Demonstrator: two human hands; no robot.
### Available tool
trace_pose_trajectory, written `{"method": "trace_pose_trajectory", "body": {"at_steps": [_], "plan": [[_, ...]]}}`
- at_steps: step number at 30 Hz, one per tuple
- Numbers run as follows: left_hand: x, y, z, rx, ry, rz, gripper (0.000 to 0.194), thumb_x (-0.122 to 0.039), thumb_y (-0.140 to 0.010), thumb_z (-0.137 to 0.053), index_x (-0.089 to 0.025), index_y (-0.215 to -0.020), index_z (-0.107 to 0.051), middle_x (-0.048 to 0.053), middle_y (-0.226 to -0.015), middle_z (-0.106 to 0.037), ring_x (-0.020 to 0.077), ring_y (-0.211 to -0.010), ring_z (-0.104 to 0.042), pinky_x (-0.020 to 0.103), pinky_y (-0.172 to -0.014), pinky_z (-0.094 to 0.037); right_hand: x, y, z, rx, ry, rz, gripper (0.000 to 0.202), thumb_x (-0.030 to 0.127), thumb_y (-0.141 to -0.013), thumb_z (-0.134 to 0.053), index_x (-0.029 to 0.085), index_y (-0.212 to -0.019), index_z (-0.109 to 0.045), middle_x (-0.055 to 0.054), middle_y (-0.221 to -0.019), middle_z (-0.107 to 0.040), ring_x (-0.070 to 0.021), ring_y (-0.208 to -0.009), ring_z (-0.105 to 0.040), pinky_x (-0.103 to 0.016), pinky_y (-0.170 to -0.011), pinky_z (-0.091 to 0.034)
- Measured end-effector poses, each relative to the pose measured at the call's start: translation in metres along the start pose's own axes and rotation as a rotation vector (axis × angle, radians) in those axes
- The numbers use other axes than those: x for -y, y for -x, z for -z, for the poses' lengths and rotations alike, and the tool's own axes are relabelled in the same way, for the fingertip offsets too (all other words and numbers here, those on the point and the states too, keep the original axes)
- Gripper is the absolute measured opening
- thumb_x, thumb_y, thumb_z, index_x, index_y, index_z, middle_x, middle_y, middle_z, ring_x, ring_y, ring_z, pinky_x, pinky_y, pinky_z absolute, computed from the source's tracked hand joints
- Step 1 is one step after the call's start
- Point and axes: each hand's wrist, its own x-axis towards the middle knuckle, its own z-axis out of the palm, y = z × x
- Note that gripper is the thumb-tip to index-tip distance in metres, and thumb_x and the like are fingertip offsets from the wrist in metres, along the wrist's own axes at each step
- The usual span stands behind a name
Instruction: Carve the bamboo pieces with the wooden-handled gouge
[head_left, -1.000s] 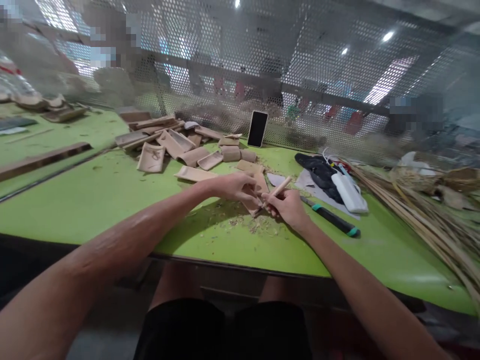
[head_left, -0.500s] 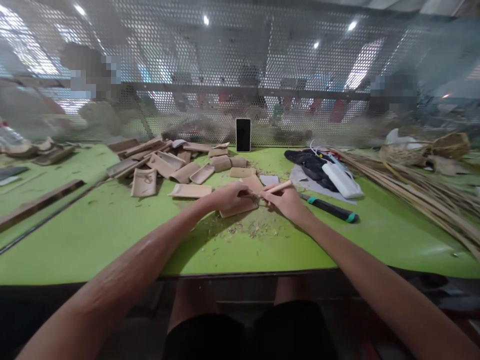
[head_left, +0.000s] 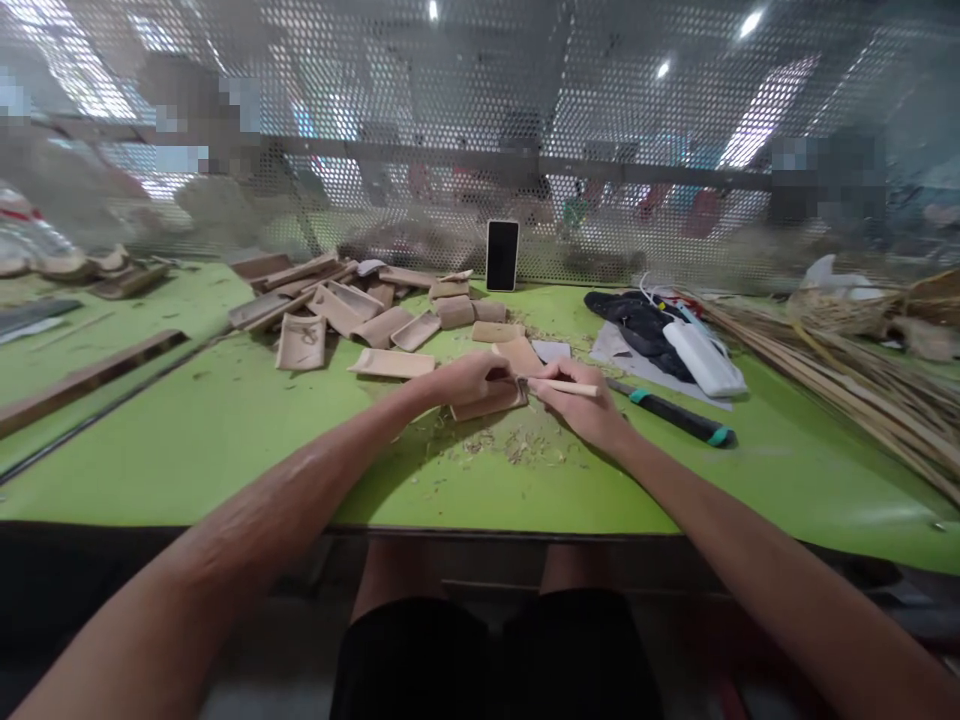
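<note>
My right hand (head_left: pixel 574 395) is closed around a tool with a pale wooden handle (head_left: pixel 574 387), its tip pointing left at the end of a curved bamboo piece (head_left: pixel 487 402). That piece lies on the green table (head_left: pixel 247 450), partly under my left hand (head_left: pixel 474 377). The fingers of my left hand are bent over the piece near the tool tip; what they pinch is hidden. Behind my hands is another bamboo piece (head_left: pixel 517 353). Shavings (head_left: pixel 517 445) are scattered in front of my hands.
Curved bamboo pieces (head_left: pixel 379 327) are heaped at the back left. A phone (head_left: pixel 502 255) stands upright by the perforated screen (head_left: pixel 420 130). To the right lie a black-and-teal handle (head_left: pixel 679 418), a black cloth (head_left: pixel 637 330), a white object (head_left: pixel 705 358) and long strips (head_left: pixel 840 380).
The tool in my right hand has tilted from slanting up to nearly level. The camera view has shifted, so the table and everything on it appears slightly higher and mostly further right.
</note>
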Motion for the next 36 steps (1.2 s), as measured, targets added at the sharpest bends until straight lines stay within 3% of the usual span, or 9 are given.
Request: {"method": "trace_pose_trajectory", "body": {"at_steps": [7, 26, 36], "plan": [[0.0049, -0.0019, -0.0010, 0.039, -0.140, 0.050, 0.034, -0.045, -0.091, -0.052, -0.016, -0.079, -0.064, 0.006, -0.073, -0.063, 0.0138, -0.059, -0.045, 0.029, -0.056, -0.027, -0.0001, -0.0001, -0.0014, 0.000, 0.023, 0.018, 0.023, 0.042, -0.087, -0.067, 0.020, -0.079, -0.064, -0.001, -0.067, -0.061, -0.0139, -0.059, -0.052, -0.028, -0.054, -0.038], [0.0047, -0.0010, -0.0019, 0.022, -0.105, 0.037, 0.036, -0.050, -0.091, -0.051, -0.017, -0.077, -0.058, 0.006, -0.073, -0.062, 0.0144, -0.059, -0.044, 0.029, -0.056, -0.027, -0.0051, 0.0010, -0.0028, -0.019, 0.135, 0.103, 0.021, 0.040, -0.090, -0.065, 0.022, -0.079, -0.064, -0.004, -0.076, -0.067, -0.0168, -0.066, -0.055, -0.031, -0.059, -0.040], [0.0056, -0.0005, 0.0002, 0.028, -0.120, 0.023, 0.031, -0.044, -0.091, -0.054, -0.017, -0.076, -0.057, 0.004, -0.073, -0.059, 0.0141, -0.061, -0.043, 0.029, -0.059, -0.026, -0.0083, 0.0002, -0.0037, -0.010, 0.109, 0.144, 0.018, 0.038, -0.090, -0.066, 0.022, -0.081, -0.065, -0.004, -0.081, -0.068, -0.0171, -0.069, -0.057, -0.032, -0.063, -0.041]]}}
